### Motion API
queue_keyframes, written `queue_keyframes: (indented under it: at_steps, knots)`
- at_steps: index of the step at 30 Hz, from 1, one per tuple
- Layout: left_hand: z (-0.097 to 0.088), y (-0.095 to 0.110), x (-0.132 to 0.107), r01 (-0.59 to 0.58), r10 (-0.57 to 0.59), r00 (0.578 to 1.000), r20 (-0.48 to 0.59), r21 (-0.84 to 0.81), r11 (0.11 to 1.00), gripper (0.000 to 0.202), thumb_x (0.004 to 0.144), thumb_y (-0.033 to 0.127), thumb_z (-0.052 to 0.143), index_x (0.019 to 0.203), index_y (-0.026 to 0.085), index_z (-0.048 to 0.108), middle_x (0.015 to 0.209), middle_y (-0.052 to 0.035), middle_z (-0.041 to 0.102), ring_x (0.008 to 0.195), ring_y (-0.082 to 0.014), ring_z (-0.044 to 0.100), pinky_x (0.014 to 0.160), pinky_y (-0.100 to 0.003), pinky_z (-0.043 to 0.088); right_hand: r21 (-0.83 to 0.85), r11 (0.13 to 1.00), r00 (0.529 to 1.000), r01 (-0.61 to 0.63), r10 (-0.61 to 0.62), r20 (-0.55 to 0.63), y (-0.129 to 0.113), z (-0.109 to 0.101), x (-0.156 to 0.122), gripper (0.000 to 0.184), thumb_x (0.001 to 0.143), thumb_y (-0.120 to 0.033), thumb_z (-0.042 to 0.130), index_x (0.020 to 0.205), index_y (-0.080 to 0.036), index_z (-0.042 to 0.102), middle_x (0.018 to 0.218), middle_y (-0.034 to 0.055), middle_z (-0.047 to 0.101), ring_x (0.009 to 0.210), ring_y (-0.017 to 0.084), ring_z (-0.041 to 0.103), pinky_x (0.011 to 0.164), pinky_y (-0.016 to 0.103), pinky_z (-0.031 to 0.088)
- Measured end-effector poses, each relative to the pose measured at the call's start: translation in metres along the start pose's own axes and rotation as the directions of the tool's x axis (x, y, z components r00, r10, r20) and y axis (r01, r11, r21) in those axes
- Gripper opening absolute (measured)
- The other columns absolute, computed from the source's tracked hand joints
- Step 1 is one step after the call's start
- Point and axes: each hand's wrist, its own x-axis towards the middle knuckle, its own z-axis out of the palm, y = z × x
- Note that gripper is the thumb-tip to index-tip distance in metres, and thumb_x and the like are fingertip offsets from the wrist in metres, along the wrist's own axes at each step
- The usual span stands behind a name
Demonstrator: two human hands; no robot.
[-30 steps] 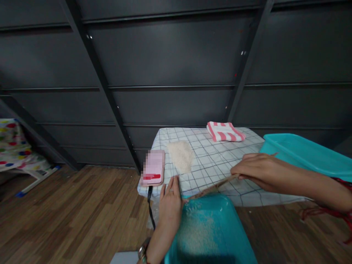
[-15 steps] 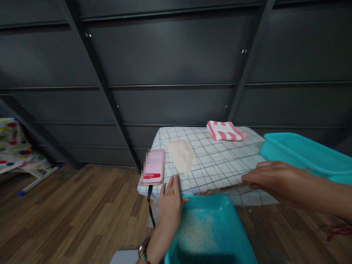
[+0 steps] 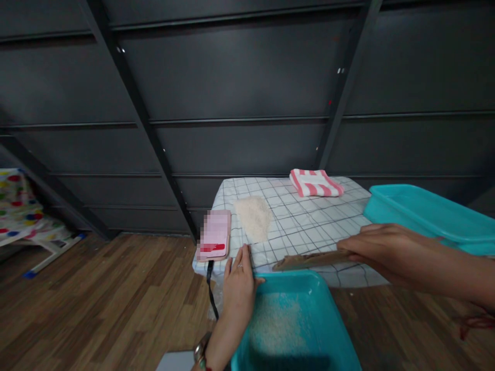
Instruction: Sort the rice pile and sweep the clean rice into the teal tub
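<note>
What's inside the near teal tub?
The near teal tub holds a thin scatter of white grains; its front part lies in shadow and runs out of frame, unseen.

Head view, forward-down, near table (image 3: 309,226)

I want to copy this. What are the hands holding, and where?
The right hand holds a flat brown cardboard piece by its right end. The left hand grips the teal tub's far left corner.

Striped towel (image 3: 316,183), pink phone (image 3: 215,235)
</note>
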Motion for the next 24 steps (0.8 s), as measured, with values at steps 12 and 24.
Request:
queue_keyframes:
  at_steps: [12,24]
  knots:
    - [0.001,0.001,0.002,0.027,-0.026,0.999,0.026,-0.028,0.999,0.072,0.076,0.011,0.054,0.141,0.007,0.023,0.131,-0.0209,0.053,0.119,-0.0258,0.053,0.099,-0.045,0.041,-0.169,0.972,0.979,0.166,-0.182,-0.087,-0.004,0.023,0.044,0.029,0.075,0.004,0.040,0.084,-0.017,0.057,0.069,0.0016,0.064,0.061,0.016,0.056,0.062,0.030,0.039]
    - [-0.007,-0.001,0.001,-0.009,0.012,0.999,0.037,-0.082,0.997,0.072,0.074,0.007,0.047,0.142,0.005,0.021,0.134,-0.0177,0.051,0.121,-0.0227,0.051,0.100,-0.042,0.042,0.176,0.974,0.989,0.144,-0.149,0.017,0.003,0.005,0.019,0.045,0.071,0.012,0.034,0.089,-0.019,0.060,0.082,0.0011,0.067,0.075,0.015,0.058,0.074,0.030,0.042]
